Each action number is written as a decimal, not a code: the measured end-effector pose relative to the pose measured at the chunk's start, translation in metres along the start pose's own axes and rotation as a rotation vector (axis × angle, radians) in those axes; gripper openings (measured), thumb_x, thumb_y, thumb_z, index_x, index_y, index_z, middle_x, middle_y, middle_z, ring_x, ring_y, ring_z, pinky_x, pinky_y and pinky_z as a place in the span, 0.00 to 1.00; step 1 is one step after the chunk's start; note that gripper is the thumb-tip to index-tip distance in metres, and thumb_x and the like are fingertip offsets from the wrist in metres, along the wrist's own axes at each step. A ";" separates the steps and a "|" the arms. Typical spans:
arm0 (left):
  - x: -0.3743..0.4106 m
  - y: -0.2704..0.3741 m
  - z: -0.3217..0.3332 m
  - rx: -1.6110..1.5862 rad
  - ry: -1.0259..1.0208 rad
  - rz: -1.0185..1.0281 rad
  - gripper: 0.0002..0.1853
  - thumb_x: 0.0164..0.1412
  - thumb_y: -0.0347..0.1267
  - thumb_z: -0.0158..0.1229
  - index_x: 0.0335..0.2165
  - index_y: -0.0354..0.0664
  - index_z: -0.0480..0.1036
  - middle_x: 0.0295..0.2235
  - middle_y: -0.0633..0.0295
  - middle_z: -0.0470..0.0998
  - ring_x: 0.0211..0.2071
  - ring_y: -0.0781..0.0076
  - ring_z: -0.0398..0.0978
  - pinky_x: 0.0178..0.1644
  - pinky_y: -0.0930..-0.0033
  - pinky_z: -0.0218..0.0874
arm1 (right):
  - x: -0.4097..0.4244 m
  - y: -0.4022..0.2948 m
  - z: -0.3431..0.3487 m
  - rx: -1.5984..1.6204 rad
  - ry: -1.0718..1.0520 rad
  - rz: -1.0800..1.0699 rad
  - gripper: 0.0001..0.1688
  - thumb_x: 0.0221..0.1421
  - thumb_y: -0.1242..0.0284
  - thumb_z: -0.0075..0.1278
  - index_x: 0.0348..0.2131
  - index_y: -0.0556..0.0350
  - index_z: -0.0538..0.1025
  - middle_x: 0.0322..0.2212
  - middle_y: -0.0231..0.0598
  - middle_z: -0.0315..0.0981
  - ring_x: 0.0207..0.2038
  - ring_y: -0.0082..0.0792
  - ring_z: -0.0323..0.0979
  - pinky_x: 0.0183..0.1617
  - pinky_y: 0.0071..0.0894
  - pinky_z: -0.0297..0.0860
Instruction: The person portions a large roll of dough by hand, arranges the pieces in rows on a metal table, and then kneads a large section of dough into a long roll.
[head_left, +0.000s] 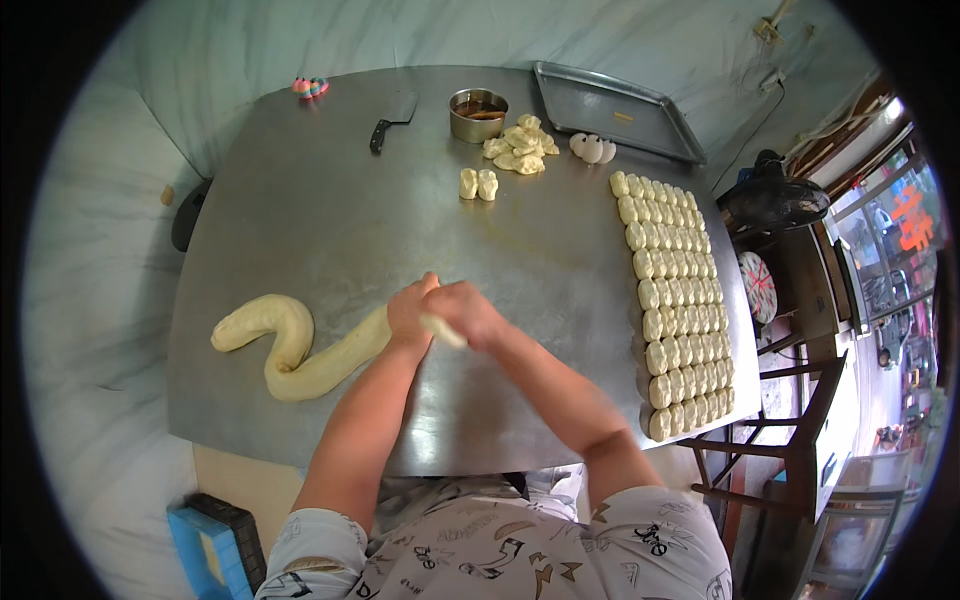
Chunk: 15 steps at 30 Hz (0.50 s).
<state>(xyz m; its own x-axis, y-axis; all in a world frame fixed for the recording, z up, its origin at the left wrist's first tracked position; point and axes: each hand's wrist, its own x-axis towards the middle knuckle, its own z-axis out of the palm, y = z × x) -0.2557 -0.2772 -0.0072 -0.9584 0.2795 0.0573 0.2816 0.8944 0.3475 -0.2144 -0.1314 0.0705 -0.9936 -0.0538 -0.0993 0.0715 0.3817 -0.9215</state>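
Observation:
A thick rope of pale dough snakes across the left of the steel table, its right end running into my left hand. My left hand is closed around that end. Pressed close beside it is my right hand, blurred, with a small dough piece held at its underside. The fingers of both hands overlap, so the exact grip is partly hidden. Beyond the hands, two cut dough pieces stand side by side. Several rows of similar dough pieces line the table's right side.
Toward the back are a cleaver, a metal pot of brown liquid, a dough heap, several eggs and a metal tray. A colourful small object lies back left. A fan stands off the right edge.

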 end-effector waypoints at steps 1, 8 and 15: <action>0.002 -0.007 -0.002 0.006 0.086 -0.008 0.15 0.62 0.40 0.62 0.42 0.42 0.74 0.32 0.52 0.85 0.34 0.43 0.84 0.39 0.46 0.75 | -0.014 -0.022 -0.007 0.095 -0.098 -0.140 0.22 0.60 0.59 0.61 0.41 0.60 0.88 0.30 0.43 0.85 0.35 0.35 0.80 0.44 0.41 0.77; -0.035 0.011 -0.047 0.143 0.215 0.033 0.44 0.58 0.57 0.70 0.63 0.41 0.67 0.50 0.49 0.77 0.53 0.45 0.73 0.60 0.43 0.60 | 0.100 0.059 -0.116 0.058 0.382 -0.029 0.30 0.68 0.58 0.50 0.60 0.60 0.80 0.43 0.55 0.86 0.46 0.43 0.83 0.55 0.40 0.75; -0.065 -0.024 -0.034 0.380 0.238 0.141 0.38 0.57 0.61 0.68 0.52 0.43 0.75 0.38 0.56 0.75 0.41 0.53 0.73 0.44 0.48 0.63 | 0.206 0.063 -0.141 -0.168 0.462 0.167 0.27 0.64 0.52 0.58 0.48 0.54 0.88 0.40 0.50 0.88 0.45 0.45 0.85 0.53 0.42 0.76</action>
<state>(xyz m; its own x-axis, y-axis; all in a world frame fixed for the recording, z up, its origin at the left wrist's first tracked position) -0.2020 -0.3289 0.0126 -0.8811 0.3594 0.3074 0.3642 0.9303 -0.0439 -0.4270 0.0121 0.0448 -0.9074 0.4193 -0.0291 0.2552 0.4948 -0.8307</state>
